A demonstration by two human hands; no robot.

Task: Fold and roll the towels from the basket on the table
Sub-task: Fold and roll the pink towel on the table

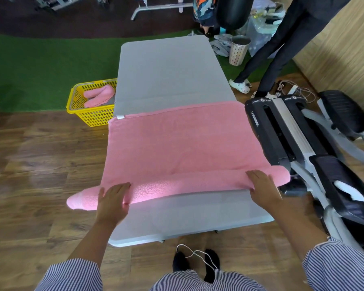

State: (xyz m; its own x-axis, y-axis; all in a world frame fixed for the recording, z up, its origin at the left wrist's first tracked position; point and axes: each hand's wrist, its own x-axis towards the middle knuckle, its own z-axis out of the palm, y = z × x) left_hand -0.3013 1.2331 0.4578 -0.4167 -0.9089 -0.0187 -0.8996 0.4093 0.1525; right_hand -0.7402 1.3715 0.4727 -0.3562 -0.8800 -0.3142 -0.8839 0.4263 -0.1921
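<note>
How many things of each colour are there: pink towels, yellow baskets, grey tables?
Pink towels: 3, one half rolled on the table, two rolled towels in the basket.
Yellow basket: 1.
Grey table: 1.
Total: 5.

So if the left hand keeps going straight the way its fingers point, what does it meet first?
The left hand already rests on the rolled part of the pink towel. Straight ahead lies the flat unrolled stretch of that towel, then bare grey table. Nothing else seems to be in line.
</note>
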